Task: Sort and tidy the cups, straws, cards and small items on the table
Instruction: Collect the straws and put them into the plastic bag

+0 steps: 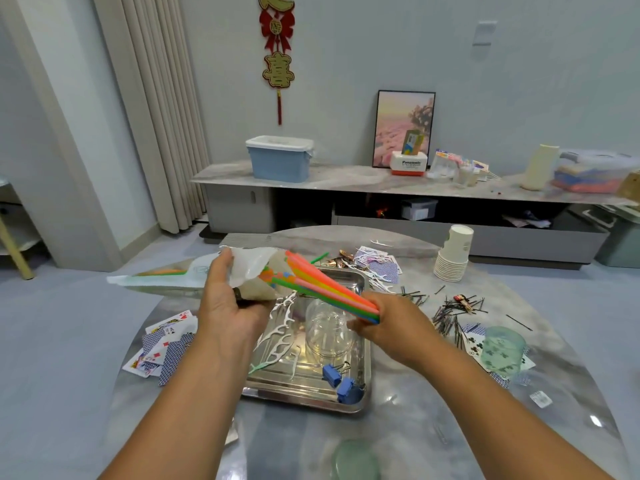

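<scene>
Gripping the open mouth of a clear plastic bag with the left hand, fingers curled round the crumpled film, bag held above the round grey table and stretching out to the left. Pinching the near ends of a bundle of coloured straws in the right hand, far ends of the bundle sitting in the bag's mouth, bundle slanting up and to the left over the metal tray.

In the tray: a clear plastic cup lying under the straws, white floss picks along its left side, 2 blue binder clips at the near right corner.

Left of the tray, playing cards scattered, some face up, some showing blue backs. Beyond the tray, more cards and floss picks in a heap. Right of the tray, black hairpins strewn about, with a green translucent cup standing on more cards. At the far right edge, a stack of white paper cups, the upper ones leaning. At the near edge, another green cup, blurred.
</scene>
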Motion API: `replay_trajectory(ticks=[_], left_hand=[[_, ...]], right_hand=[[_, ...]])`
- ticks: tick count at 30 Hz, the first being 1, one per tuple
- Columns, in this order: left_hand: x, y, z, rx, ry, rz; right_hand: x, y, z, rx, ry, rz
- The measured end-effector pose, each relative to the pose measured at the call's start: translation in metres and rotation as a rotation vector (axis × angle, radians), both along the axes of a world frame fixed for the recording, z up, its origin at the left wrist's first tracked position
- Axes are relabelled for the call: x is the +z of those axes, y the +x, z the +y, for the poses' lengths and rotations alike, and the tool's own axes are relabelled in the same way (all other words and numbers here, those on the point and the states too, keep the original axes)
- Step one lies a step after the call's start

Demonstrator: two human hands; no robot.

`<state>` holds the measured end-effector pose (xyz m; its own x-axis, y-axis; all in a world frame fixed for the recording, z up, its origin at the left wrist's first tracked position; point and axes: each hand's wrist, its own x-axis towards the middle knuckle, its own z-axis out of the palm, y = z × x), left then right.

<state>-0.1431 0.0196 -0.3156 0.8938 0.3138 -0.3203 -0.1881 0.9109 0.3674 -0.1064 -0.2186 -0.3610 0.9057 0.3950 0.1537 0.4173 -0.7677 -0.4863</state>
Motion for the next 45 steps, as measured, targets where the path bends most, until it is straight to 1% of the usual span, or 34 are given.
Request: replay_trajectory(ticks=[2, 5, 8, 11, 13, 17, 22, 26, 28, 30, 33, 36, 40, 45], left_hand=[[0.0, 0.0, -0.001, 0.0, 0.016, -0.012], [0.0, -0.003, -0.003, -0.027, 0.037, -0.043], [-0.002, -0.002, -0.005, 0.033, 0.071, -0.01], [-0.003, -0.001, -0.004, 0.074, 0.101, 0.016], [-0.004, -0.001, -0.002, 0.044, 0.08, -0.019], [-0.003, -0.002, 0.001, 0.0, 0.073, -0.056], [-0.001, -0.004, 0.003, -0.021, 0.011, -0.075], [-0.001, -0.002, 0.008, -0.009, -0.04, -0.084], [-0.001, -0.002, 0.009, 0.003, -0.042, -0.089], [0.0, -0.003, 0.008, 0.016, -0.035, -0.094], [-0.002, -0.002, 0.003, 0.054, -0.014, -0.067], [-0.005, -0.002, -0.004, 0.082, -0.011, -0.036], [-0.012, 0.0, -0.006, 0.149, -0.007, 0.054], [-0.018, 0.001, -0.001, 0.216, -0.03, 0.11]], right_hand=[[0.001, 0.001, 0.0, -0.037, -0.124, -0.11], [0.004, 0.001, -0.001, -0.091, -0.244, -0.256], [0.008, 0.001, 0.0, -0.136, -0.303, -0.298], [0.012, 0.001, -0.001, -0.14, -0.309, -0.213], [0.015, 0.002, -0.004, -0.136, -0.302, -0.13], [0.018, 0.003, -0.009, -0.134, -0.316, -0.069], [0.02, 0.002, -0.01, -0.101, -0.219, 0.077], [0.02, 0.0, -0.01, -0.047, -0.065, 0.243], [0.021, -0.001, -0.007, -0.048, -0.047, 0.262], [0.021, -0.001, -0.004, -0.1, -0.143, 0.185], [0.019, -0.004, 0.001, -0.196, -0.35, -0.079], [0.019, -0.01, 0.009, -0.228, -0.41, -0.273], [0.019, -0.018, 0.018, -0.256, -0.464, -0.391], [0.019, -0.023, 0.024, -0.3, -0.484, -0.447]])
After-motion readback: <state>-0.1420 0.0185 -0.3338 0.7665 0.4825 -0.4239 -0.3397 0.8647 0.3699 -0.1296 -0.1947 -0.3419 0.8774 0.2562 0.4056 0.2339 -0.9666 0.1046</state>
